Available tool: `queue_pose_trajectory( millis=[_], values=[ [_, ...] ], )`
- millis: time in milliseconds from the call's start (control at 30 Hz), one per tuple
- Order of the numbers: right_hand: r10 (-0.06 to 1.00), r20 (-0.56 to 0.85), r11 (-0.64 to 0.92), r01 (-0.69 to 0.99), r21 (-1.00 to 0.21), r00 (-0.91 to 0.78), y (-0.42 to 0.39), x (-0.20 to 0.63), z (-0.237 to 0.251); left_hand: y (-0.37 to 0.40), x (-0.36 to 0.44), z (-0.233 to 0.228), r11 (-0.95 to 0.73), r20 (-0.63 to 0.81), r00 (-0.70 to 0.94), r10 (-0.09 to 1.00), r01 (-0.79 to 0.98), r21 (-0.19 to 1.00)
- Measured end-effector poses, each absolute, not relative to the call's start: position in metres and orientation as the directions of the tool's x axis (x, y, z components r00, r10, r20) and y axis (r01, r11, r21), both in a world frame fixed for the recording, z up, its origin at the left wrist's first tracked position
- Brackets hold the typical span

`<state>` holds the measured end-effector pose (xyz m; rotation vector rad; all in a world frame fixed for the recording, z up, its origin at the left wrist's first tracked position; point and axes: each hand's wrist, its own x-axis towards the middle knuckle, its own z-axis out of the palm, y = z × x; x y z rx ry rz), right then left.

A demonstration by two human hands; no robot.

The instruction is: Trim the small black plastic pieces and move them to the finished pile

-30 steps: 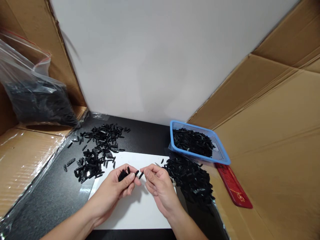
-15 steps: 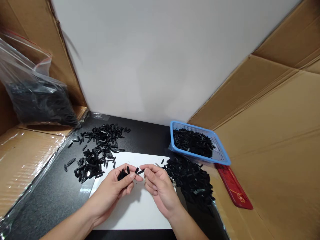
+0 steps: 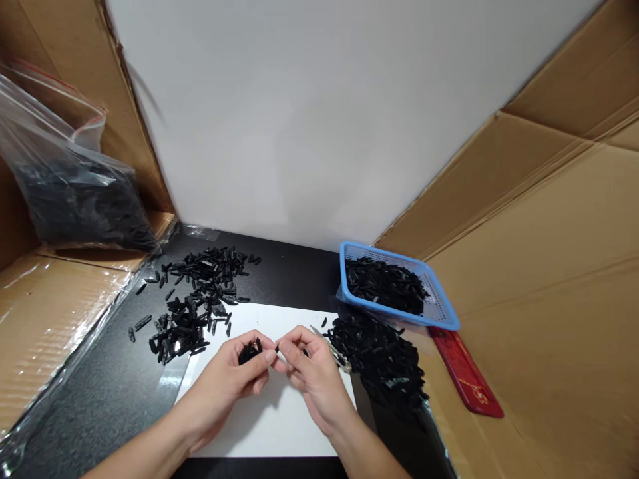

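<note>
Over the white sheet [image 3: 264, 432], my left hand [image 3: 224, 372] is closed around several slender black pieces [image 3: 247, 352]. Close beside it, my right hand [image 3: 317, 376] is closed in a pinch. The fingertips of both hands meet at a small black piece [image 3: 277, 348], mostly covered by them. Another dark bit [image 3: 305, 353] shows between the fingers of my right hand. A pair of scissors [image 3: 344, 362] lies just right of that hand, partly hidden by it. What exactly the black pieces are, I cannot tell.
Loose black pieces [image 3: 184, 326] spread at the left; a denser black heap [image 3: 384, 362] lies at the right. Behind it sits a blue basket [image 3: 452, 316] of similar pieces. A red flat object [image 3: 469, 379], a clear bag [image 3: 84, 199] and cardboard walls [image 3: 539, 226] flank the table.
My right hand has moved slightly left, bringing its fingertips against those of my left hand. The piece between them is now mostly covered, and more of the scissors shows.
</note>
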<state>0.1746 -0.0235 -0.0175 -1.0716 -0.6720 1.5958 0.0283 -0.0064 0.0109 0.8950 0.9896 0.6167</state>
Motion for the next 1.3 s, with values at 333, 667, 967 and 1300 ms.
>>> queue_pose_trajectory(
  millis=[333,667,967,1300],
  values=[
    [0.942,-0.324,-0.310,-0.579,-0.754,-0.083,-0.020,0.181,-0.015,-0.006,0.027,0.007,0.592,-0.484,0.420,0.768,-0.179,0.786],
    [0.924,-0.361,-0.356,-0.635,-0.686,-0.129,-0.018,0.182,-0.016,-0.005,0.028,0.008,0.567,-0.455,0.450,0.768,-0.147,0.811],
    [0.941,-0.323,-0.322,-0.555,-0.767,-0.099,-0.021,0.179,-0.019,-0.007,0.026,0.011,0.572,-0.477,0.437,0.763,-0.110,0.813],
    [0.929,-0.363,-0.346,-0.505,-0.791,-0.069,-0.024,0.172,-0.015,-0.010,0.027,0.007,0.527,-0.445,0.471,0.762,-0.051,0.848]
  ],
)
